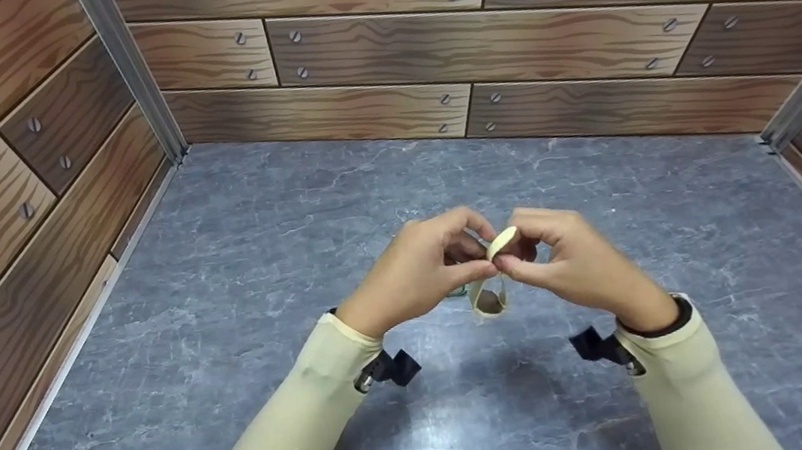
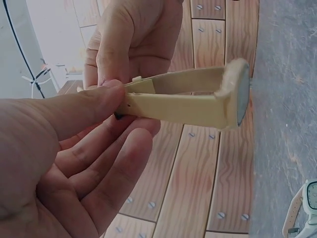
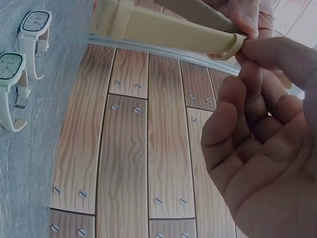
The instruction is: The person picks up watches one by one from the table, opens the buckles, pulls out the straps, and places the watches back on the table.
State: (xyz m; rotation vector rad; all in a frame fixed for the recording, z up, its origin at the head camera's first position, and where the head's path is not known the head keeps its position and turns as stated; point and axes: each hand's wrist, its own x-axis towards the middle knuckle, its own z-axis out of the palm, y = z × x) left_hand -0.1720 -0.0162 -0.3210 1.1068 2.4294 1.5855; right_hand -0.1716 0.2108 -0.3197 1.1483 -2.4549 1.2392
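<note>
A wristwatch with a cream strap (image 2: 178, 109) hangs from both hands, its strap bent into a loop and its case (image 2: 241, 99) lowest in the head view. My left hand (image 1: 414, 272) pinches the strap ends between thumb and fingers. Close against it, my right hand (image 1: 575, 258) pinches the strap near its keeper loop and buckle end. In the right wrist view the cream strap (image 3: 173, 32) runs out from the thumb and fingertips. The fingertips partly cover the joint, so I cannot tell whether it is fastened. The watch face is turned away.
On the grey marbled tabletop (image 1: 279, 216) lie a white-strapped watch (image 3: 37, 22) and another with a green-rimmed face (image 3: 11, 67). The left hand mostly hides them in the head view. Wood-patterned panels (image 1: 366, 48) wall the table's back and sides.
</note>
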